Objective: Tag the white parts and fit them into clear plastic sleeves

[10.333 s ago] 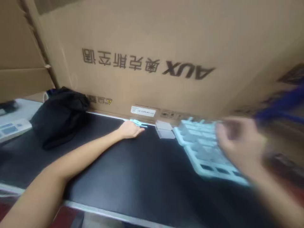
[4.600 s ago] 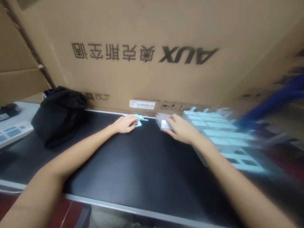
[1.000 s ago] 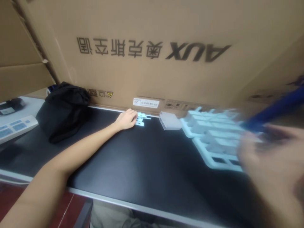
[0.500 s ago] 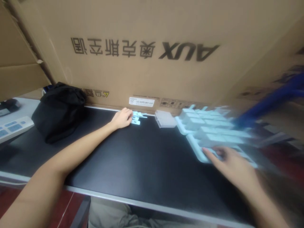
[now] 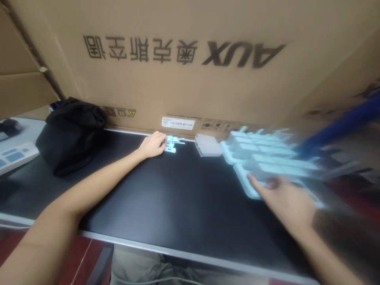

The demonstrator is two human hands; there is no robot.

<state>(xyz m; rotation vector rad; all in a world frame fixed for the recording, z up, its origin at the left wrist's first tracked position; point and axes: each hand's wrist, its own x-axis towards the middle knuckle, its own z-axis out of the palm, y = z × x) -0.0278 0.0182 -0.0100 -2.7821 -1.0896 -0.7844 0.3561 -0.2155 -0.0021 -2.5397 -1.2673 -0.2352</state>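
Observation:
By the back edge of the black tabletop, my left hand (image 5: 152,145) curls its fingers against a small pile of flat light-blue plastic pieces (image 5: 170,149). What its fingertips hold is hidden. On the right, my right hand (image 5: 285,198) is over the front end of a light-blue tray with rows of blocky compartments (image 5: 246,184). Its thumb lies across the tray's front left part and the index finger is bent in. The other fingers are hidden and blurred, so anything between them cannot be made out.
A translucent plastic box (image 5: 209,145) stands between the pile and the tray. A large cardboard carton (image 5: 184,87) walls off the back. A black cloth bag (image 5: 73,136) sits at the left, near a white panel with blue patches (image 5: 16,156). A blurred blue bar (image 5: 341,122) slants at right.
The view has shifted slightly. My right hand has moved a little up and left over the tray, and its index finger looks more bent. My left hand stays at the pile.

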